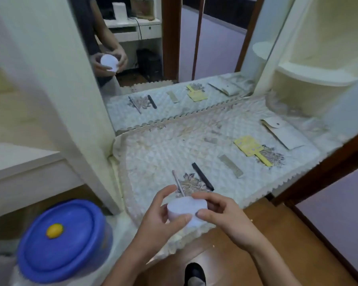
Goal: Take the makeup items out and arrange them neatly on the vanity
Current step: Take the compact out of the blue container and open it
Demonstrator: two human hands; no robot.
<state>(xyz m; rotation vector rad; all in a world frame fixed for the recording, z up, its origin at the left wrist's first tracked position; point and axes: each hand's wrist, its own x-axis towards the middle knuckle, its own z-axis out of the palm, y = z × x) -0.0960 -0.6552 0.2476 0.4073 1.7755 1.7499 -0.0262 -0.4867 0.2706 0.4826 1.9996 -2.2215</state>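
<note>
A round white jar (pixel 186 209) is held over the near edge of the quilted vanity top (pixel 153 153). My left hand (pixel 159 221) grips its left side and my right hand (pixel 221 213) grips its right side. On the quilt lie a thin silver pencil (pixel 177 182), a black pencil (pixel 202 176), a small silver comb (pixel 230 166), a yellow hand mirror (pixel 251 147) and a white pouch (pixel 281 133), spaced in a row running to the far right.
A mirror (pixel 174 48) stands behind the vanity and reflects the hands, jar and items. White corner shelves (pixel 310 75) rise at the right. A blue-lidded container (pixel 58 240) with a yellow knob stands on the floor at lower left. Wood floor lies below.
</note>
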